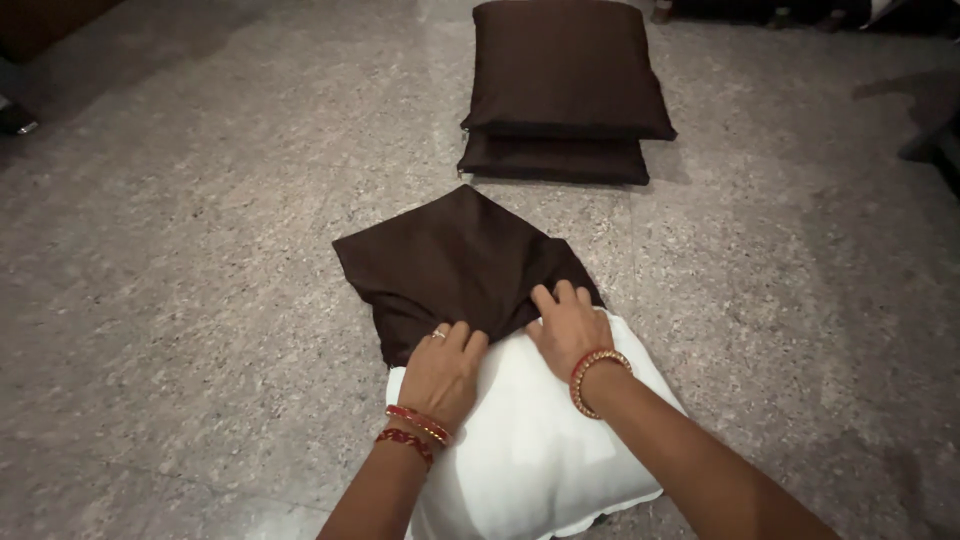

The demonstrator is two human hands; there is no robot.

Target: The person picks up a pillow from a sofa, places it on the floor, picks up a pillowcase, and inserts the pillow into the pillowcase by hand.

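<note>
Both hands (505, 355) on brown cover (455, 265) w/ white pillow (530, 450)

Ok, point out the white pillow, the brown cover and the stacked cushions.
white pillow (530, 450): head view, middle of its bare top.
brown cover (450, 260): head view, centre of the flat cloth.
stacked cushions (560, 65): head view, top cushion's face.

We see a dim, warm indoor scene; the speckled stone floor (200, 250) catches a soft pale sheen along the top and at the lower edge; the white pillow (530, 440) is the brightest patch, nearly blown out; corners fall into dark shadow; the dark cushions (565, 90) lose detail; focus is fairly sharp, with slight wide-angle stretch at the edges.
</note>
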